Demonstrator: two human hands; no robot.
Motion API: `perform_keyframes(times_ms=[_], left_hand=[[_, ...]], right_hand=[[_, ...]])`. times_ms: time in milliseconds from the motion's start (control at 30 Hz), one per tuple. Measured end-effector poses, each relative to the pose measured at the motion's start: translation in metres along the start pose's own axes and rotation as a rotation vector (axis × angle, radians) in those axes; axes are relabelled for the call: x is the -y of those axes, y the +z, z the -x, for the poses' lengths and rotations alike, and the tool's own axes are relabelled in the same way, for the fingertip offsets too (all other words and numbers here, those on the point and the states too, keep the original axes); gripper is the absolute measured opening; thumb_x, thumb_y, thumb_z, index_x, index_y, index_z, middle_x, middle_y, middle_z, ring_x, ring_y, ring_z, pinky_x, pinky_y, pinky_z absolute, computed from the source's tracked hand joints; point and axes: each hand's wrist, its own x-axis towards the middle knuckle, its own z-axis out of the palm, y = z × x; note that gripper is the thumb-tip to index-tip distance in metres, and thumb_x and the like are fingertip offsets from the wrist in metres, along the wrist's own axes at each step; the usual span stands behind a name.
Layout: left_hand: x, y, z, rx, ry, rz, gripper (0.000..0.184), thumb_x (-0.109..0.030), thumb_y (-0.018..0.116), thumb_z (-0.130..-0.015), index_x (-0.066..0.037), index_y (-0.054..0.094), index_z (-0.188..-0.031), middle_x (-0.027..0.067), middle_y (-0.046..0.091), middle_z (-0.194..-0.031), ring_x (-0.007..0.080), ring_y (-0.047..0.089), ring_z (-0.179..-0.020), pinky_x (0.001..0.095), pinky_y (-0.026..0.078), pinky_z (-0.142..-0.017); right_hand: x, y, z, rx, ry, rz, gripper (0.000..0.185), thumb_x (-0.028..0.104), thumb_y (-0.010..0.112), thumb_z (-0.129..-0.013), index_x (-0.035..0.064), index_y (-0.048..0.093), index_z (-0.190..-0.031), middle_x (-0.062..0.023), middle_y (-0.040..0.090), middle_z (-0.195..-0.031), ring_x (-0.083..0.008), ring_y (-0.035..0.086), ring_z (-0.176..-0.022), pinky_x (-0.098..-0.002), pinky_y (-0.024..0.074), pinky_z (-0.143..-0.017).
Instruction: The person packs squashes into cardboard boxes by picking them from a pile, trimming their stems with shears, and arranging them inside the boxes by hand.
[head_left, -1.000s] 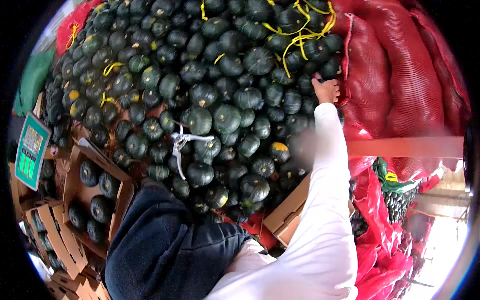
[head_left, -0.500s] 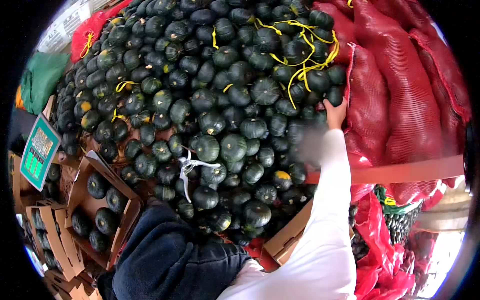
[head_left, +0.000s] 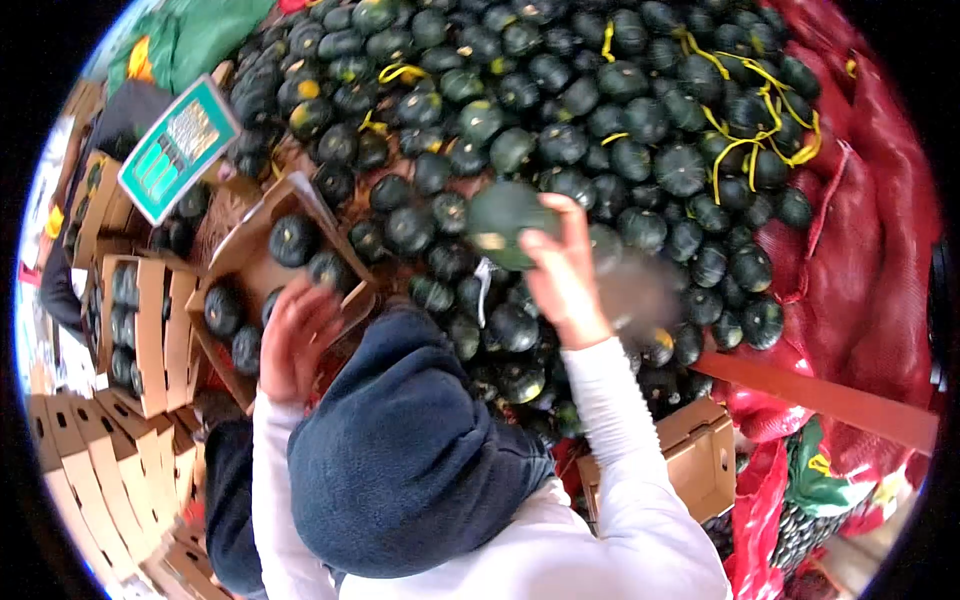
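A dark green squash (head_left: 508,224) is held up over the pile by my right hand (head_left: 563,268), its fingers round the right side. My left hand (head_left: 298,335) is raised with its fingers apart, in front of an open cardboard box (head_left: 262,212) that holds several squashes. Nothing shows in that hand. Pale-handled pruning shears (head_left: 484,290) lie on the pile, mostly hidden behind the held squash.
The squash pile (head_left: 645,120) fills the middle and top, with yellow ties on it. Red mesh sacks (head_left: 865,240) and a reddish beam (head_left: 820,395) are at right. A green display panel (head_left: 180,150), stacked boxes (head_left: 85,455) and another person's dark sleeve (head_left: 62,290) are at left.
My right hand has come back from the sacks at the right edge and now has a squash. My left hand has come into view. The view has swung towards the left.
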Motion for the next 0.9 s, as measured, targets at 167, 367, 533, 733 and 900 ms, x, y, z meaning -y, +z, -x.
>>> perform_keyframes(times_ms=[167, 367, 533, 733, 900], left_hand=[[0.017, 0.002, -0.048, 0.032, -0.109, 0.326, 0.064, -0.052, 0.039, -0.093, -0.010, 0.039, -0.141, 0.0170, 0.052, -0.133, 0.0373, 0.055, -0.116, 0.0526, 0.046, -0.098], [0.026, -0.036, -0.021, 0.017, -0.168, 0.763, 0.063, -0.054, 0.045, -0.089, -0.012, 0.044, -0.137, 0.0168, 0.050, -0.137, 0.0388, 0.049, -0.123, 0.0611, 0.036, -0.103], [0.024, -0.036, -0.009, -0.064, -0.120, 0.755, 0.067, -0.060, 0.046, -0.088, -0.012, 0.046, -0.135, 0.0165, 0.049, -0.137, 0.0391, 0.047, -0.125, 0.0647, 0.035, -0.100], [0.008, -0.050, -0.002, 0.000, -0.134, 0.920, 0.068, -0.060, 0.046, -0.089, -0.012, 0.043, -0.137, 0.0161, 0.046, -0.139, 0.0384, 0.046, -0.126, 0.0656, 0.033, -0.102], [0.010, -0.037, -0.016, -0.006, -0.143, 0.961, 0.066, -0.057, 0.047, -0.090, -0.010, 0.042, -0.137, 0.0173, 0.045, -0.140, 0.0412, 0.044, -0.127, 0.0669, 0.032, -0.103]], right_hand=[[-0.045, 0.032, 0.009, 0.279, -0.196, 0.810, 0.038, 0.021, 0.071, -0.081, 0.0036, 0.060, -0.113, -0.0115, 0.059, -0.118, -0.0263, 0.051, -0.118, -0.0371, 0.0416, -0.098], [-0.104, -0.001, -0.008, 0.357, 0.028, 2.253, 0.074, 0.062, 0.057, -0.082, -0.0054, 0.060, -0.111, -0.0158, 0.057, -0.116, -0.0306, 0.050, -0.108, -0.0434, 0.0415, -0.090], [-0.116, -0.016, -0.041, 0.582, 0.299, 2.191, 0.084, 0.053, 0.083, -0.056, -0.0033, 0.055, -0.111, -0.0164, 0.062, -0.106, -0.0345, 0.060, -0.096, -0.0463, 0.0452, -0.085], [-0.084, -0.021, -0.008, 0.679, 0.221, 2.168, 0.071, 0.005, 0.077, -0.064, -0.0026, 0.041, -0.124, -0.0175, 0.053, -0.114, -0.0360, 0.051, -0.108, -0.0534, 0.0403, -0.088], [-0.031, 0.071, 0.005, 0.762, -0.173, 1.424, 0.058, 0.003, 0.062, -0.074, 0.0058, 0.039, -0.127, -0.0207, 0.056, -0.104, -0.0426, 0.061, -0.087, -0.0480, 0.0525, -0.075]])
